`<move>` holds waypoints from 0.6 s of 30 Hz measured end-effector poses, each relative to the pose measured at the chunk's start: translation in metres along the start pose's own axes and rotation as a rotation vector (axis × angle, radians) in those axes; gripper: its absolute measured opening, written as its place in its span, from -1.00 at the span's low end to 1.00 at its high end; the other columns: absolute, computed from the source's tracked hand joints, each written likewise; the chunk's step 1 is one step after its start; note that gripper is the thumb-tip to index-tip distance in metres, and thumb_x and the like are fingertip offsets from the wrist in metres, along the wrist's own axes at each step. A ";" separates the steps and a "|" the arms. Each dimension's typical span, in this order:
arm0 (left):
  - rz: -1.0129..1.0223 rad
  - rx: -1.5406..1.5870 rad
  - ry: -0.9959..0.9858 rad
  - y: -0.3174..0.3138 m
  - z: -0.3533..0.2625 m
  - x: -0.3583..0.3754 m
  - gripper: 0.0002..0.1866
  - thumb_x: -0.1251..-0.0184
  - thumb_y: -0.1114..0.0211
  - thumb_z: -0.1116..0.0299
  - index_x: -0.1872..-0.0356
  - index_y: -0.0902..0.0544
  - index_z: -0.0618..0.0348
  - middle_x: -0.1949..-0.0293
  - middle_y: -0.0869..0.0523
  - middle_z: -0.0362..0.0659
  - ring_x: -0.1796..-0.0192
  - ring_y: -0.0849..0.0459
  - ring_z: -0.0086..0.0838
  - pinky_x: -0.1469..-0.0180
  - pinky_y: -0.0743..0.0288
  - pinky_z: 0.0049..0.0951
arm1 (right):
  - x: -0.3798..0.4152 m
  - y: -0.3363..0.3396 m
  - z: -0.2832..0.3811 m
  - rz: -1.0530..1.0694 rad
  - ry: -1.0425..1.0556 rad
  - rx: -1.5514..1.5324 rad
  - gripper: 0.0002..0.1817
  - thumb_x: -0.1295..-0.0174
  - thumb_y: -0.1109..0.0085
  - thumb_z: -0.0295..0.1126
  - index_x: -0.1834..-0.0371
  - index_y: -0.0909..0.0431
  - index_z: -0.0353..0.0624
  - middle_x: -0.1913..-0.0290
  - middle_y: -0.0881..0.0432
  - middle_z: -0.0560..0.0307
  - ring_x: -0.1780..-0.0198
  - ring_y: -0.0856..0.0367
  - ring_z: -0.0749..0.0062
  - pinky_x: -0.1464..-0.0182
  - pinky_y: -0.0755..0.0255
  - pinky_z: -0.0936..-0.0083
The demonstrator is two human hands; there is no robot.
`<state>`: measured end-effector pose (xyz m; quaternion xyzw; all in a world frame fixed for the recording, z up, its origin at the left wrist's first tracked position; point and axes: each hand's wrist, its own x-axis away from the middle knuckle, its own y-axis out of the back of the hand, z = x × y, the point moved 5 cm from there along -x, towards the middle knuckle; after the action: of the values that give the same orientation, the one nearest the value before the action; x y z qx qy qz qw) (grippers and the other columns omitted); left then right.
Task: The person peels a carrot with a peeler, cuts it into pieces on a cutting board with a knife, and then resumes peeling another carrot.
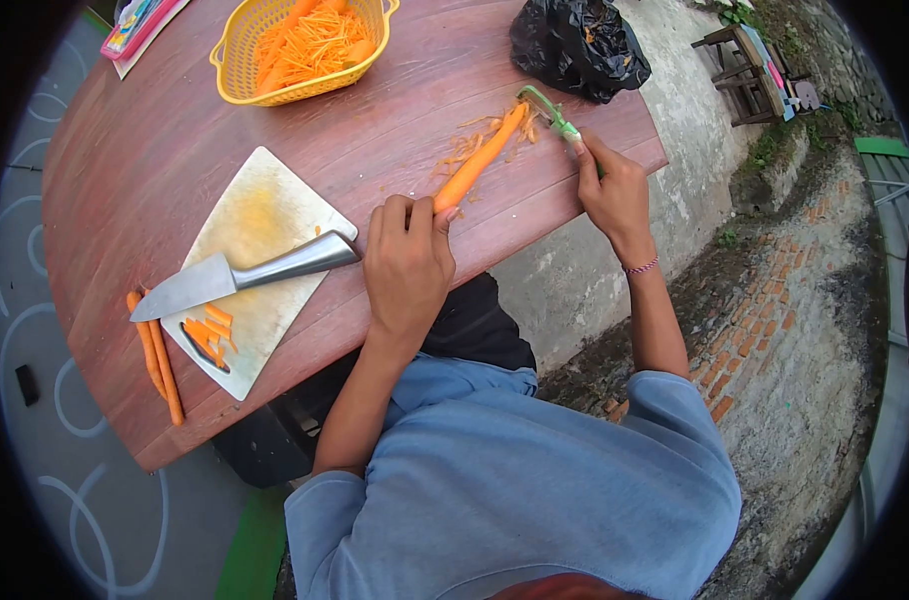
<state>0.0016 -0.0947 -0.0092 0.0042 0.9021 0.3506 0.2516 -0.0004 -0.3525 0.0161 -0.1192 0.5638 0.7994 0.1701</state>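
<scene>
My left hand (pixel 410 262) is closed round the thick end of a peeled carrot (pixel 483 160), which points away from me over the wooden table. In my right hand (pixel 615 188) is a green peeler (pixel 553 112), its head beside the carrot's far tip. Orange peelings (pixel 467 146) lie around that tip. Left of my left hand, a large knife (pixel 225 278) with a steel handle rests across a white cutting board (pixel 293 212). Several cut carrot pieces (pixel 211 336) sit near the board's lower end.
A yellow basket (pixel 237 92) of shredded and whole carrots stands at the table's far side. A black plastic bag (pixel 575 50) is beyond the peeler. Two thin carrots (pixel 163 362) lie left of the board. A pink case (pixel 140 28) is at the far left, a wooden stool (pixel 745 75) off to the right.
</scene>
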 end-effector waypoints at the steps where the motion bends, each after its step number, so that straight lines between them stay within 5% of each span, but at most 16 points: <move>1: 0.007 -0.004 -0.001 0.000 0.000 0.000 -0.83 -0.45 -0.40 0.36 0.15 -0.68 0.28 0.25 -0.60 0.00 0.21 -0.62 -0.06 0.14 -0.50 -0.08 | -0.005 0.003 -0.010 -0.017 -0.036 0.020 -0.78 -0.48 -0.23 -0.30 -0.06 -0.74 -0.09 0.37 -0.73 -0.13 0.33 -0.75 -0.11 0.34 -0.54 0.12; 6: -0.006 -0.016 -0.010 -0.001 0.000 -0.002 -0.83 -0.45 -0.39 0.37 0.16 -0.68 0.28 0.24 -0.60 -0.01 0.20 -0.62 -0.06 0.14 -0.50 -0.09 | 0.004 0.000 0.005 -0.073 0.141 -0.132 -0.74 -0.49 -0.23 -0.28 -0.11 -0.75 -0.10 0.31 -0.74 -0.21 0.29 -0.77 -0.13 0.30 -0.56 0.11; 11: -0.008 -0.023 -0.019 0.001 -0.001 -0.002 -0.84 -0.45 -0.39 0.37 0.17 -0.68 0.27 0.25 -0.60 -0.01 0.20 -0.63 -0.06 0.14 -0.50 -0.10 | -0.008 0.001 -0.007 0.045 -0.142 0.015 -0.73 -0.46 -0.27 -0.34 -0.11 -0.73 -0.23 0.30 -0.75 -0.20 0.29 -0.76 -0.14 0.27 -0.57 0.12; 14: -0.015 -0.015 -0.021 0.001 0.000 -0.002 -0.83 -0.44 -0.40 0.37 0.14 -0.69 0.28 0.26 -0.60 -0.02 0.21 -0.63 -0.08 0.15 -0.51 -0.10 | 0.004 0.010 0.016 -0.043 0.013 -0.144 -0.73 -0.46 -0.25 -0.38 -0.12 -0.72 -0.25 0.32 -0.74 -0.18 0.33 -0.75 -0.10 0.30 -0.56 0.15; 16: -0.022 -0.005 -0.020 0.001 0.001 -0.002 -0.81 -0.42 -0.43 0.37 0.12 -0.70 0.27 0.25 -0.61 -0.02 0.21 -0.64 -0.09 0.15 -0.51 -0.11 | 0.018 0.004 0.045 0.149 0.154 -0.234 -0.73 -0.48 -0.27 -0.41 -0.13 -0.73 -0.32 0.24 -0.78 -0.28 0.26 -0.85 0.07 0.23 -0.61 0.37; 18: -0.026 0.005 -0.018 0.001 0.002 0.000 -0.79 -0.40 -0.45 0.36 0.10 -0.71 0.27 0.25 -0.62 -0.03 0.21 -0.65 -0.10 0.15 -0.52 -0.12 | 0.022 -0.001 0.049 0.202 0.122 -0.214 -0.72 -0.48 -0.27 -0.43 -0.14 -0.72 -0.36 0.22 -0.79 -0.28 0.26 -0.85 0.12 0.23 -0.61 0.37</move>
<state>0.0018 -0.0926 -0.0096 -0.0036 0.9006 0.3452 0.2642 -0.0204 -0.3029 0.0233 -0.1278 0.4940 0.8591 0.0405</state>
